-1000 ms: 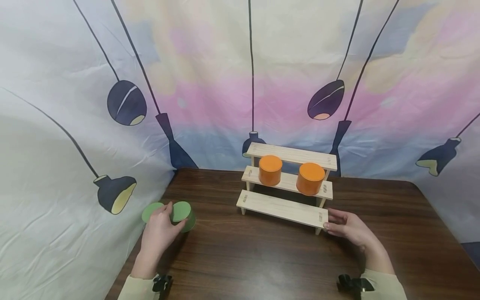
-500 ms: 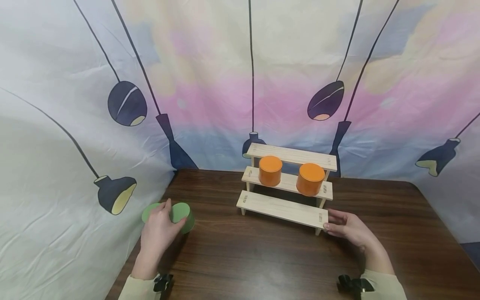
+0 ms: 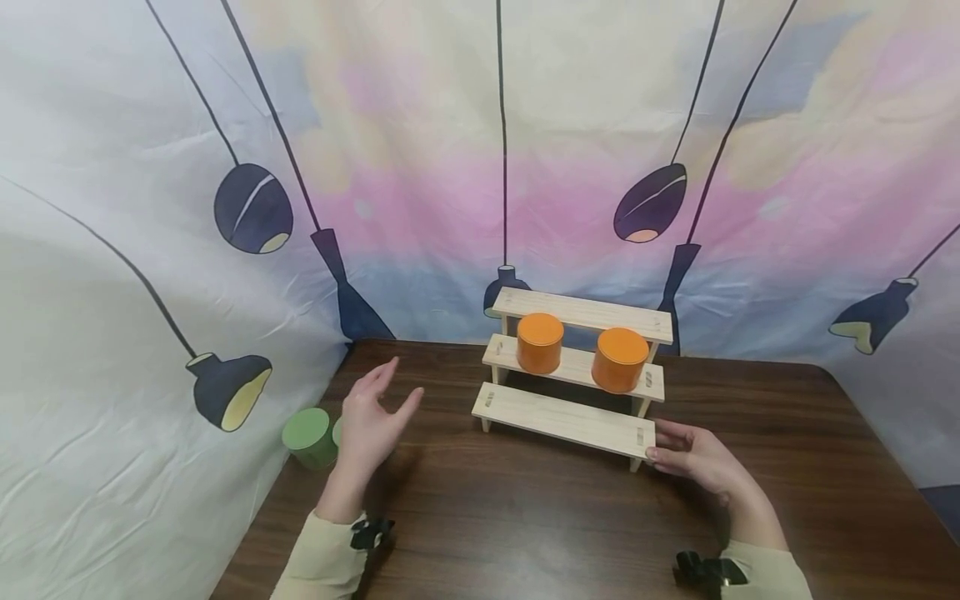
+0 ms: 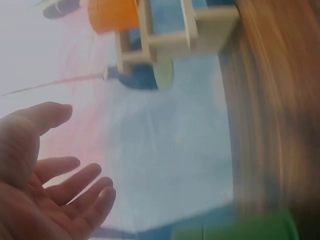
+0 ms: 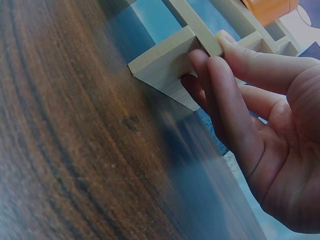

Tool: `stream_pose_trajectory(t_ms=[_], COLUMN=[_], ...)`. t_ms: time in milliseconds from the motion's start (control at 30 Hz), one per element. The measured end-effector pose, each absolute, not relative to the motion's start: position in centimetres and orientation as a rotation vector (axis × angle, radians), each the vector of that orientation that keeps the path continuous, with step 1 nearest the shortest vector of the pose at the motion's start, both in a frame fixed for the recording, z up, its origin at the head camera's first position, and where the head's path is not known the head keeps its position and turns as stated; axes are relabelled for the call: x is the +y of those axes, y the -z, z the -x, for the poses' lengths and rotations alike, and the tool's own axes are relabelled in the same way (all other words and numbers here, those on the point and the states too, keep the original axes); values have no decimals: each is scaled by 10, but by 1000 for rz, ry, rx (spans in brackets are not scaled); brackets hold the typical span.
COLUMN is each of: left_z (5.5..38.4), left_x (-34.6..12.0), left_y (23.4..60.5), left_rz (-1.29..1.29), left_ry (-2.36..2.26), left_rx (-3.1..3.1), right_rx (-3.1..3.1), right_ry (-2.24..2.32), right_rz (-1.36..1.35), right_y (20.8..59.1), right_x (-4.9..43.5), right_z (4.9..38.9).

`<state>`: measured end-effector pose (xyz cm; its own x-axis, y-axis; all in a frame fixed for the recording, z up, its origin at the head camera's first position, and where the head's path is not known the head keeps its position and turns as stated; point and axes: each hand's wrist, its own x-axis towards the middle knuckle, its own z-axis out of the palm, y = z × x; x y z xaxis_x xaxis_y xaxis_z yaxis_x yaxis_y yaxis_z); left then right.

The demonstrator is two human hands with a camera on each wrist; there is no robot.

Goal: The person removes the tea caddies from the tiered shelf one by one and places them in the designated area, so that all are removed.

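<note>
My left hand (image 3: 367, 427) hovers over the table's left side, fingers apart and thumb spread, holding nothing. Beside it stands a green round tin (image 3: 309, 437); a second green tin (image 3: 337, 432) shows only as a sliver behind the hand. A green tin's side (image 4: 240, 229) also fills the bottom of the left wrist view. My right hand (image 3: 701, 460) pinches the right end of the lowest step of a three-step wooden display stand (image 3: 562, 419), thumb on top and fingers below. Two orange round tins, one left (image 3: 539, 343) and one right (image 3: 620, 360), sit on its middle step.
The dark wooden table (image 3: 510, 517) reaches back to a hanging cloth (image 3: 420, 167) printed with lamps, which also runs along the left edge. The stand is set near the back, right of centre, at a slight angle.
My left hand has let go of the green tin, spread its fingers and moved up and right. The green tins stay at the left. My right hand keeps its hold on the stand.
</note>
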<state>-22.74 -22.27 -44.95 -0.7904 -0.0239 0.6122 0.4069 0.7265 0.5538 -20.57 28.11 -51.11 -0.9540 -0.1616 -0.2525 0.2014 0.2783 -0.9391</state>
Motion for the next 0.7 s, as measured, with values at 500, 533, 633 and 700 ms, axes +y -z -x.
stream_pose_trajectory(t_ms=[500,533,633,700], left_z=[254,255,259,262], left_x=[-117,-112,-99,-92], left_y=[445,445,443,443], left_rz=[595,604,617,612], left_ry=[1473,1498,1544,1554], left_rx=[-2264,-2261,-2255,-2256], right_rx=[2252,2250,2247,2250], right_ry=[1734,1736,1739,1734], right_rz=[-52,-54,-57,-69], right_y=[510,509,510,510], right_x=[280,280,279,280], right_z=[206,206,205,205])
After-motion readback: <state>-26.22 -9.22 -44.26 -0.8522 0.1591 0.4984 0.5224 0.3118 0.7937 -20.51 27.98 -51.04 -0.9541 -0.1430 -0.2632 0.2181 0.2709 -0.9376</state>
